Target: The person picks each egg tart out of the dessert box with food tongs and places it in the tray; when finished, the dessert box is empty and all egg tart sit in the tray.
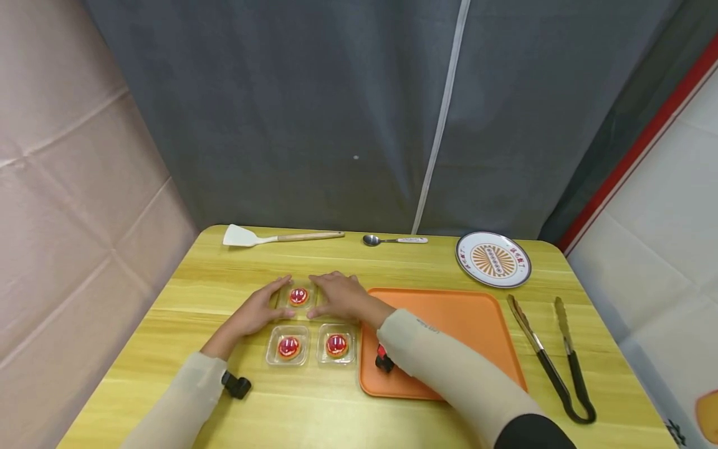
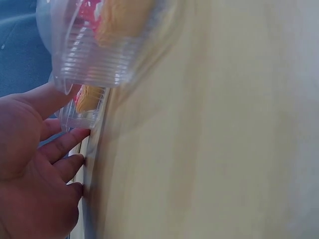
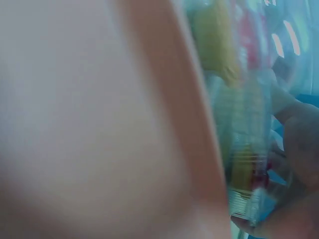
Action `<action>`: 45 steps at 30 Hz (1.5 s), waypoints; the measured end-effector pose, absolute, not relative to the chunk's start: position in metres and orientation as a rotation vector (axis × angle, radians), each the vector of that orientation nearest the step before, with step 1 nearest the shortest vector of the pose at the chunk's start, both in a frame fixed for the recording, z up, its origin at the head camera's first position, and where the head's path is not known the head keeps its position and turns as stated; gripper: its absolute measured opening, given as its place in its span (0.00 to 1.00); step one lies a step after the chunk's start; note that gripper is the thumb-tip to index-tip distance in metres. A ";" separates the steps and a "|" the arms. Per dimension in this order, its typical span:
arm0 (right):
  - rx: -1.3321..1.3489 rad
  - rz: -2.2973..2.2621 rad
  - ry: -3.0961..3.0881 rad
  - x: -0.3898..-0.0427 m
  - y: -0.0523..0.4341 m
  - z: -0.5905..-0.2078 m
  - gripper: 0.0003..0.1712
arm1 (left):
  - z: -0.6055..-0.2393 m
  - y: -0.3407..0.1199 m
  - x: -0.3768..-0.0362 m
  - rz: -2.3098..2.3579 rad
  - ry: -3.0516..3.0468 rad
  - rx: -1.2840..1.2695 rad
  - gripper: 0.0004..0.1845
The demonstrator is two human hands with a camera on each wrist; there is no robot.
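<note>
Between the two hands, at the middle of the yellow wooden table point(image 1: 314, 411), sits a small clear plastic box holding a red-topped round tart point(image 1: 298, 296). The left hand point(image 1: 257, 310) touches its left side with fingers point(image 2: 64, 144) stretched out nearly straight, and the right hand point(image 1: 340, 295) lies against its right side, fingers also extended (neither hand curls round the box). Just nearer stand two more clear boxes with red-topped tarts, one on the left point(image 1: 288, 346) and one on the right point(image 1: 336, 344), side by side. Right of these lies a flat orange plastic tray point(image 1: 465, 318), with the right forearm crossing its near left corner. Farther right rest black-handled metal tongs point(image 1: 552, 355). Along the far edge lie a white spatula with a wooden handle point(image 1: 275, 236), a metal spoon point(image 1: 392, 239) and a round white plate with an orange sunburst pattern point(image 1: 493, 259).
</note>
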State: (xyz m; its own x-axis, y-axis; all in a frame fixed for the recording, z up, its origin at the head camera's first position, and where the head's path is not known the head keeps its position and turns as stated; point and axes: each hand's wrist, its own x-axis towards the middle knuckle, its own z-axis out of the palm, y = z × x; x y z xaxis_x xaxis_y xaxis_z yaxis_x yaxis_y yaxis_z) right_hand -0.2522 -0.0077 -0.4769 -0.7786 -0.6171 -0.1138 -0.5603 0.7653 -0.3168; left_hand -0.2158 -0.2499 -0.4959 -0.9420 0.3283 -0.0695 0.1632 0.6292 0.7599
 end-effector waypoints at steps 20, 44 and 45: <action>-0.926 -0.465 2.914 -0.244 -0.012 -0.489 0.50 | -0.504 -0.247 -0.215 1.243 2.702 0.422 0.46; -0.954 -0.469 2.848 -0.245 -0.008 -0.485 0.48 | -0.500 -0.239 -0.214 1.226 2.764 0.369 0.43; -0.954 -0.474 2.842 -0.246 -0.008 -0.484 0.47 | -0.500 -0.239 -0.214 1.227 2.765 0.363 0.43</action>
